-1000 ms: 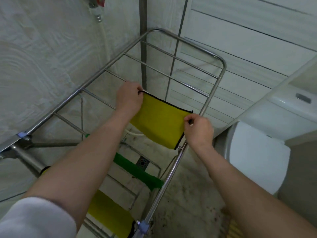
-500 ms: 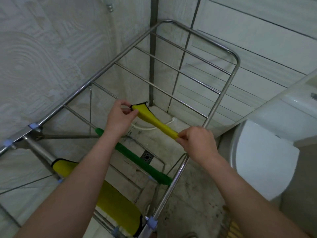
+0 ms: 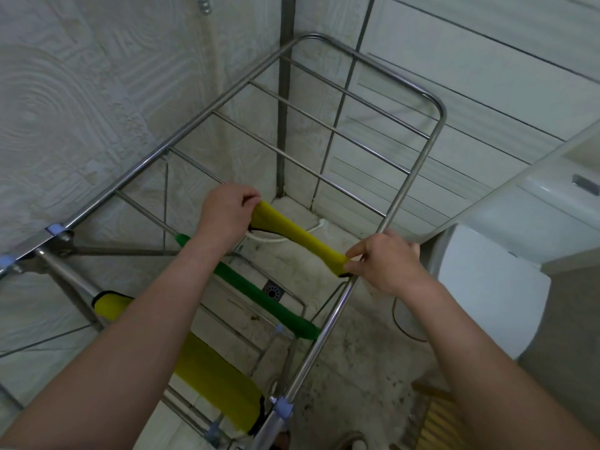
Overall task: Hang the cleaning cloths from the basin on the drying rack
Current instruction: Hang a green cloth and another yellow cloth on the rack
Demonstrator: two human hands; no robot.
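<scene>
Left hand (image 3: 227,212): I saw it pinching one end of the yellow cloth (image 3: 298,237).
Right hand (image 3: 386,261): it pinched the other end, beside the side rail.
Yellow cloth: stretched along a drying rack (image 3: 412,186) rung.
Nearer rungs: green cloth (image 3: 259,290) and second yellow cloth (image 3: 214,371) draped.

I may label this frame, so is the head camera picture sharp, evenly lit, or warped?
Head view: soft, even light, no hard shadows; thin glare along the shiny steel drying rack; wide-angle lens bows its rails; left hand, right hand and the yellow cleaning cloth between them look fairly sharp.
</scene>
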